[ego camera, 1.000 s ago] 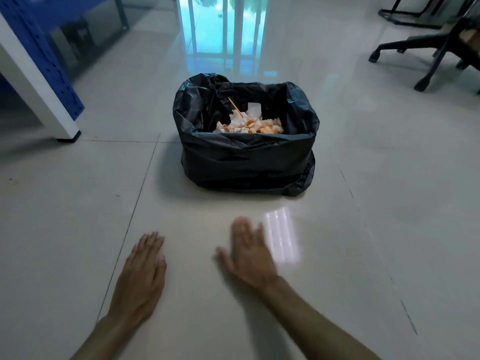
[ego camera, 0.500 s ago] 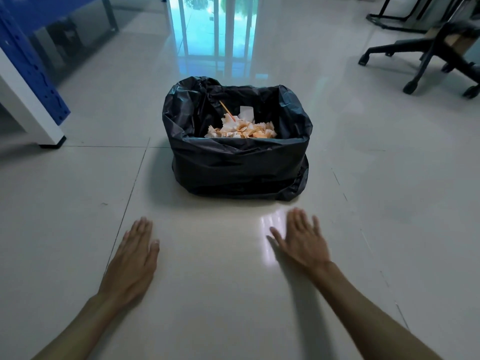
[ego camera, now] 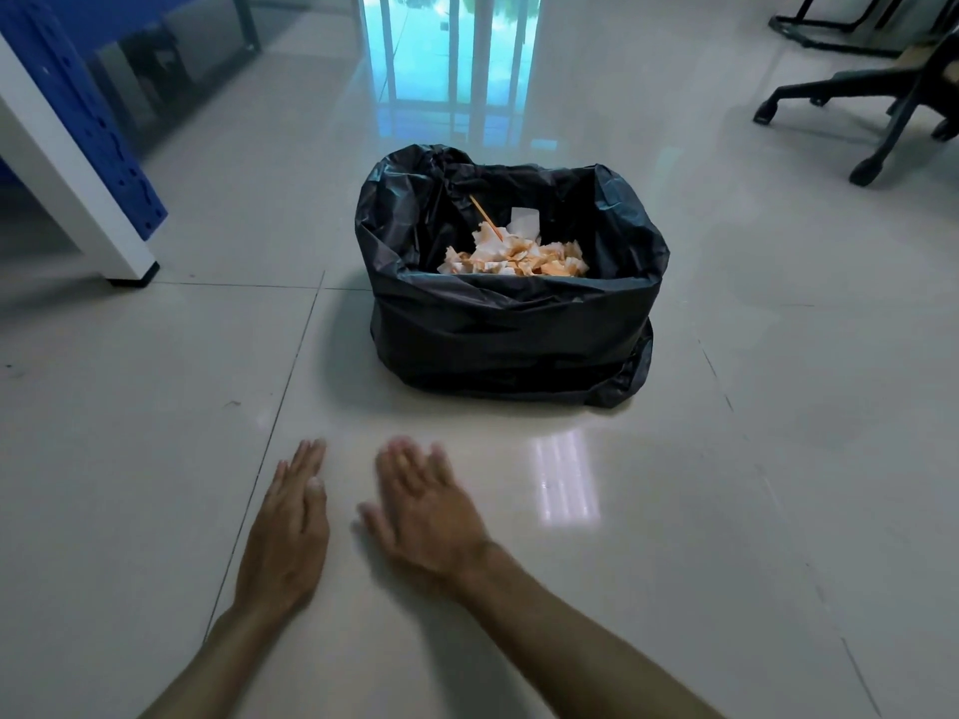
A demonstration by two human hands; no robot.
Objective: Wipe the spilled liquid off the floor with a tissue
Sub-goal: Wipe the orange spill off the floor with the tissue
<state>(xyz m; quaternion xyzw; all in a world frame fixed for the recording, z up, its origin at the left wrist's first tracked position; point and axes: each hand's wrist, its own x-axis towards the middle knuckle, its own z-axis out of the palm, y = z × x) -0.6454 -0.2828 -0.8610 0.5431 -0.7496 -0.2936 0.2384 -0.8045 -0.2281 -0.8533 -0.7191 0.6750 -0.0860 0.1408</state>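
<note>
My left hand (ego camera: 290,531) lies flat, palm down, on the pale tiled floor (ego camera: 674,563), fingers together and holding nothing. My right hand (ego camera: 428,511) is just to its right, palm down over the floor, blurred, fingers spread and empty. Straight ahead stands a bin lined with a black bag (ego camera: 511,324). Crumpled tissues stained orange (ego camera: 519,256) lie inside it with a thin orange stick. No tissue is in either hand. I see no liquid on the floor near the hands, only a bright reflection (ego camera: 568,485).
A blue and white table leg (ego camera: 72,163) stands at the left. An office chair base on castors (ego camera: 877,111) is at the far right. A glass door reflects on the floor behind the bin.
My right hand swept right across the floor, then back left, and now is close beside my left hand. The left hand stayed flat on the floor.
</note>
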